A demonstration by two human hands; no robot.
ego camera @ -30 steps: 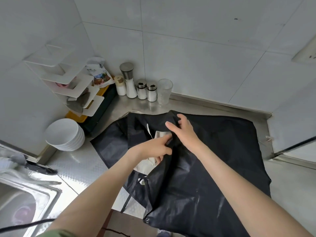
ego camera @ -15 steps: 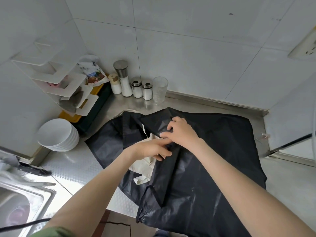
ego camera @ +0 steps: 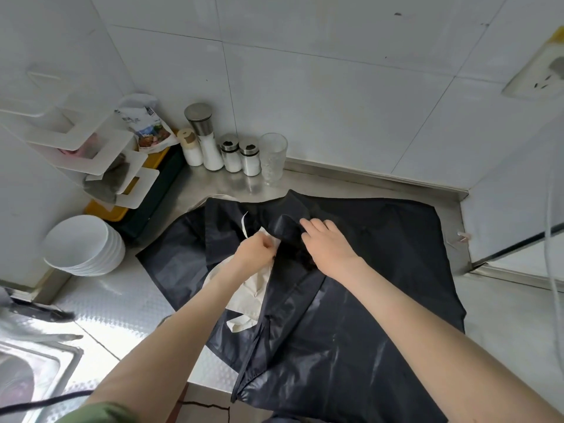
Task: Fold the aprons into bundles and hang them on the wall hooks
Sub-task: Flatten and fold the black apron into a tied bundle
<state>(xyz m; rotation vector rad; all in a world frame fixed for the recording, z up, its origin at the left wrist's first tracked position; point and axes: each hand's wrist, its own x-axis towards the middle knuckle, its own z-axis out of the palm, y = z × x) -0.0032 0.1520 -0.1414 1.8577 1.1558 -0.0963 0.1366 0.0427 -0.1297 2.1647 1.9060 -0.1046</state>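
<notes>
Print on the pouch (ego camera: 148, 129) is unreadable.

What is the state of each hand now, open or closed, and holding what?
Left hand: closed, gripping the cream apron.
Right hand: closed, fingers curled on a fold of the black apron.

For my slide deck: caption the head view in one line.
Left hand pinches cream cloth while right hand grips a fold of the black apron spread on the steel counter.

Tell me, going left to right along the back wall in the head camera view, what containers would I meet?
Printed bag → cork-lidded jar → tall grinder → left shaker → right shaker → clear glass.
</notes>
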